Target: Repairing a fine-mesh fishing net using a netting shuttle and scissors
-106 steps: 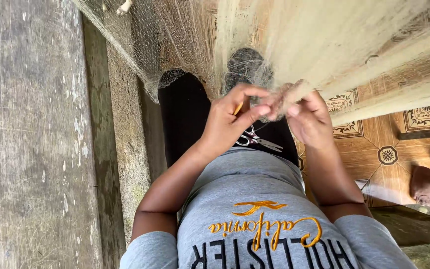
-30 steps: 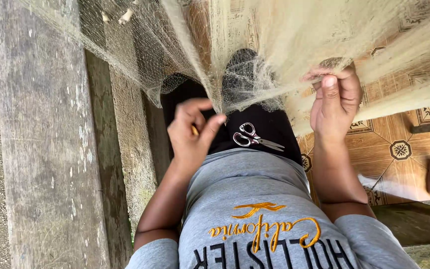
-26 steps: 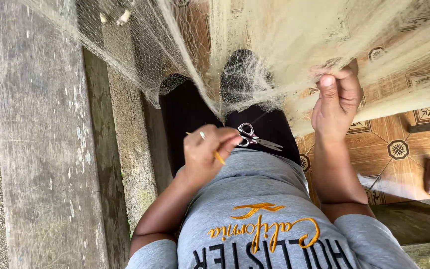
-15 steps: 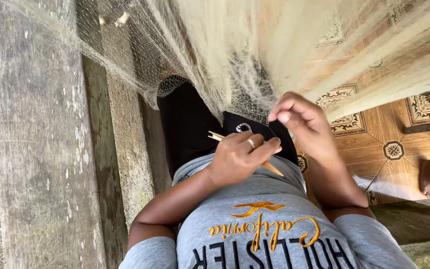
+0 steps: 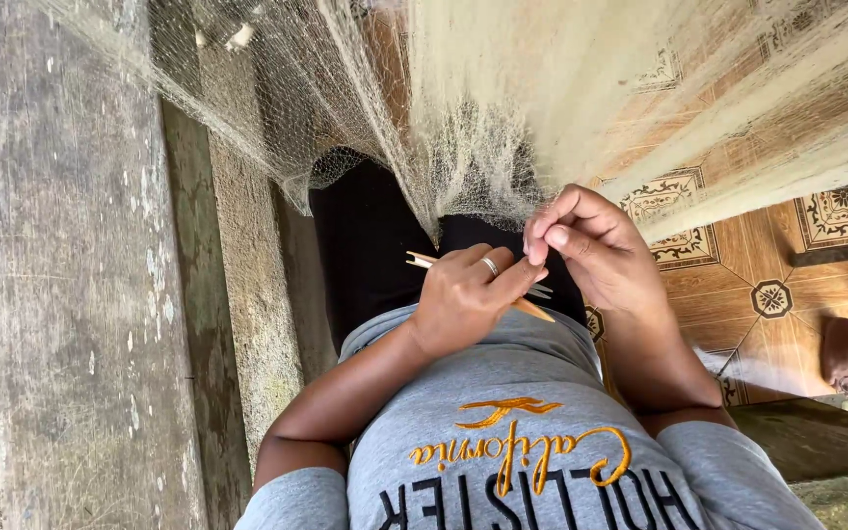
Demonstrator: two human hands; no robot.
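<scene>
L hand (image 5: 463,299): closed round a thin wooden netting needle (image 5: 532,311), over lap.
R hand (image 5: 596,245): fingertips pinched on pale fishing net (image 5: 503,108), just beside L hand.
Net: draped from above, w/ edge on lap.
Scissors (image 5: 540,291): mostly hidden under hands.

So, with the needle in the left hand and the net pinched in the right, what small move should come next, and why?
Probably bring the tip of the netting needle up toward the pinch. The left hand holds this thin wooden needle across the lap, while the right hand pinches a bit of the pale fishing net between thumb and fingertips, just above. The two hands are already close together.
</scene>
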